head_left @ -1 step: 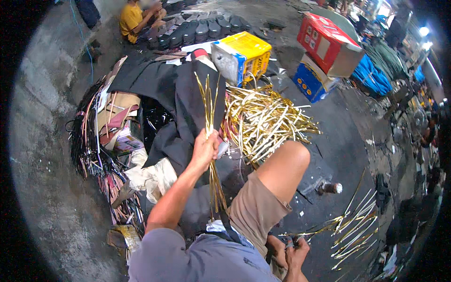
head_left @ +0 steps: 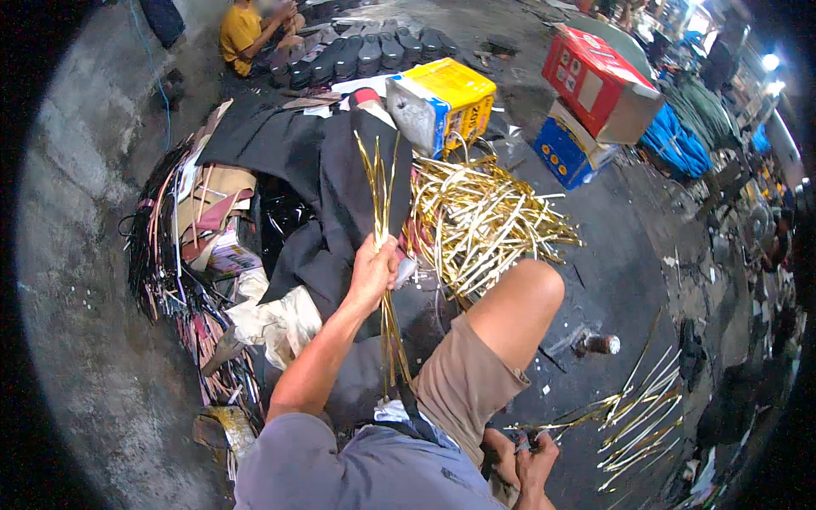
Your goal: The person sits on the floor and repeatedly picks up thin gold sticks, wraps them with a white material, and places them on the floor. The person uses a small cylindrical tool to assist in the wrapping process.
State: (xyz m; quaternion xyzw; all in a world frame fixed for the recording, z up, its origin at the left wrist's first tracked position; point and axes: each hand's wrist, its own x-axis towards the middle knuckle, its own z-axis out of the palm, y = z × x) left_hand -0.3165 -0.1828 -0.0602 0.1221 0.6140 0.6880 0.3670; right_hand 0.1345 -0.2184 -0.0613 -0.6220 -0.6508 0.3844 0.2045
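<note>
Right hand (head_left: 534,452) is sitting low at the bottom edge beside the foot, fingers curled around a small dark tool and the near end of a thin gold strip (head_left: 561,418); exact grip is hard to tell, it looks closed. Beyond it, a loose row of gold strips (head_left: 646,408) is lying on the dark floor (head_left: 629,280), well apart from the main heap. A small brown bottle (head_left: 600,343) is lying on its side near the bent knee (head_left: 527,293).

Left hand (head_left: 374,272) is raised in front of the chest, fist closed tight around a bundle (head_left: 384,212) of long gold strips, held roughly upright, ends fanning above the fist and hanging below it toward the lap. The thumb is also pressing something small and grey against the bundle.

Just right of the bundle, a big heap (head_left: 484,223) of gold strips is lying tangled on black cloth (head_left: 314,170). Left of the cloth, a pile of scraps (head_left: 195,246) and dark cords is spreading across the concrete.

Farther back, a yellow crate (head_left: 442,98) is standing behind the heap, a red box (head_left: 595,81) is stacked tilted on a blue box (head_left: 565,157), and a person (head_left: 242,34) in a yellow shirt is sitting by rows of dark pieces.
</note>
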